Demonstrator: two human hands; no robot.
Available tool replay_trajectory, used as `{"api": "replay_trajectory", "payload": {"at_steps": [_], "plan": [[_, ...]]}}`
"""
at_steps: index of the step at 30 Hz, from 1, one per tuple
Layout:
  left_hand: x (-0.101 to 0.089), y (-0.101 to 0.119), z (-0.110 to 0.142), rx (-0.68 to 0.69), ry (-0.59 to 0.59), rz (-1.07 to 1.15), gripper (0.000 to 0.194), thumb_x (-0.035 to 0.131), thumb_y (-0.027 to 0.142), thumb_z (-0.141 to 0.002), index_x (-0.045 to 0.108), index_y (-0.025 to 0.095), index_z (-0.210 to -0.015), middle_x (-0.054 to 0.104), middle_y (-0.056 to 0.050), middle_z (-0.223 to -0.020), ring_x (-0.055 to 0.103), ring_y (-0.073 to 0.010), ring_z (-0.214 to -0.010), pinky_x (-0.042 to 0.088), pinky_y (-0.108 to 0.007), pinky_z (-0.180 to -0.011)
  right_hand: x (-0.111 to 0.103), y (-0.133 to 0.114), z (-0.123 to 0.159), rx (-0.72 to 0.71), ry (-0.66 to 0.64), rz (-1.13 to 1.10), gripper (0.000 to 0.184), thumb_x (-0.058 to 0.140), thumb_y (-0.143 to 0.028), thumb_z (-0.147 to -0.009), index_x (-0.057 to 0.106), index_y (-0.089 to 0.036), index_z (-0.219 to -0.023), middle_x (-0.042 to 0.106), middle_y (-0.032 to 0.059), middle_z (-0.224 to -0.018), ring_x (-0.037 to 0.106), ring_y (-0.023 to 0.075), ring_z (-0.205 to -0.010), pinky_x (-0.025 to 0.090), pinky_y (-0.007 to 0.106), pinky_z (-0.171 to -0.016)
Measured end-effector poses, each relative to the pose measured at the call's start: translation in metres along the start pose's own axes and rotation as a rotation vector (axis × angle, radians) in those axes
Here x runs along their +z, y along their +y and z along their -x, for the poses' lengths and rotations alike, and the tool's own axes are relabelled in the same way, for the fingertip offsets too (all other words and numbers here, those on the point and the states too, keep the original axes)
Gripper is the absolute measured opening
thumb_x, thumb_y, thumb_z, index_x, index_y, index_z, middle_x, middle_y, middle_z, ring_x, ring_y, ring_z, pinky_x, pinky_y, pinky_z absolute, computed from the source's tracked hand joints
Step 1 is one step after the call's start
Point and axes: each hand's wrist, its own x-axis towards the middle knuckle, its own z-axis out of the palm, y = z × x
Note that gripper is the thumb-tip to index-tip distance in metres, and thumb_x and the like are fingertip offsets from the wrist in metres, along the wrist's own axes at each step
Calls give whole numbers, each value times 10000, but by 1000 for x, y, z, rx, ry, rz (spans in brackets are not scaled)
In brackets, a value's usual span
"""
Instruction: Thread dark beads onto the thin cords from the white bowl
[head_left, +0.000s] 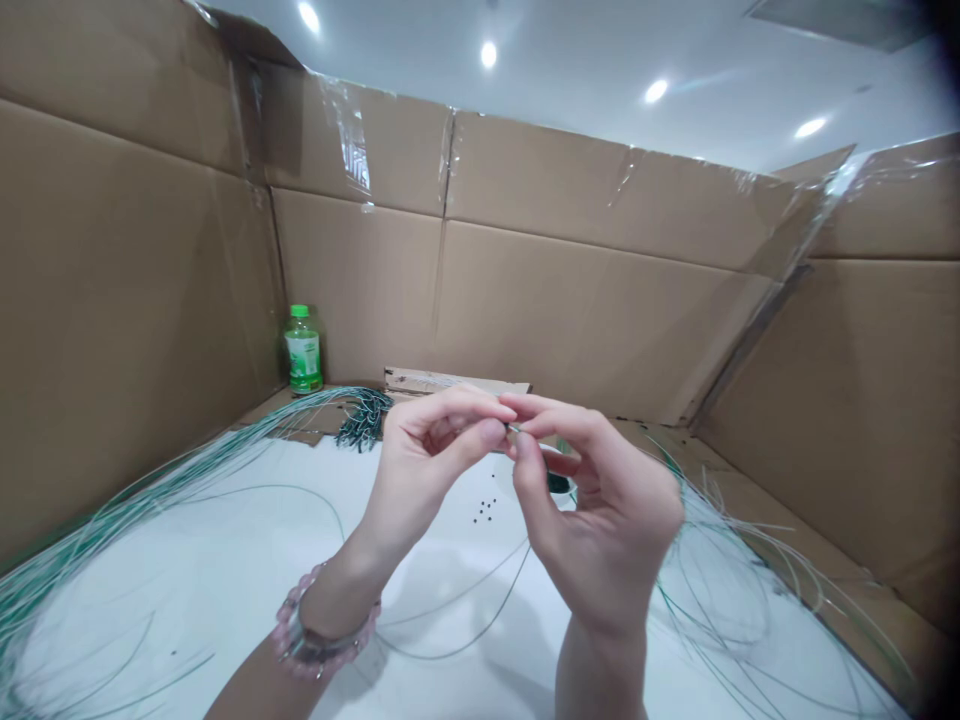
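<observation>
My left grip and right grip pinched a thin green wire tip; loose wires and black beads lay unworked near a dark-beaded bundle.

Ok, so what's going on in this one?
A person is pinching a tiny item, too small to identify, between the fingertips of the left hand and right hand. The left wrist wears a pink beaded bracelet. Thin green-and-white wires and small black beads lie on a white surface, inside cardboard walls.

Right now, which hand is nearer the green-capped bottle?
Left. The left hand is to the right of the bottle and closer to the camera; the right hand is farther right, beyond the left hand.
</observation>
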Motion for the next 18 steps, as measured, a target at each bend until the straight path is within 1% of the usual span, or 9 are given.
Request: {"api": "replay_trajectory", "payload": {"at_steps": [4, 8, 12, 15, 18], "plan": [[-1, 0, 0, 3, -10, 0, 119, 684, 165, -819, 757, 259, -831, 705, 2, -825, 660, -68, -698, 562, -147, -693, 0, 0, -1, -10, 4, 15, 204, 619, -20, -759, 604, -205, -844, 728, 6, -939, 712, 143, -830, 627, 206, -600], [-2, 1, -1, -8, -12, -17, 112, 688, 169, -814, 757, 256, -828, 704, 2, -792, 666, -79, -696, 576, -161, -682, -1, 0, -2, -4, -15, 10, 205, 616, -18, -764, 610, -206, -848, 727, 9, -934, 710, 147, -830, 628, 214, -604], [-1, 3, -2, -11, 15, -56, 97, 718, 139, -777, 747, 229, -795, 725, -5, -808, 686, -84, -725, 574, -133, -652, -4, -1, -3, -32, -36, 29, 194, 608, -20, -786, 626, -202, -854, 732, 3, -922, 706, 129, -814, 620, 193, -621], [-1, 4, -2, -13, 57, -79, 60, 746, 141, -745, 728, 198, -751, 723, -8, -738, 686, -84, -671, 567, -121, -615, -5, -1, -3, -22, -40, 46, 173, 602, -43, -810, 644, -207, -848, 738, 8, -916, 706, 132, -774, 619, 211, -606], [-2, 3, -2, -23, 56, -88, 40, 748, 161, -746, 716, 184, -740, 712, -4, -696, 665, -74, -603, 557, -122, -580, -5, -1, -2, -2, -9, 37, 170, 619, -49, -810, 669, -211, -831, 741, -10, -855, 699, 124, -728, 611, 216, -596]]}}
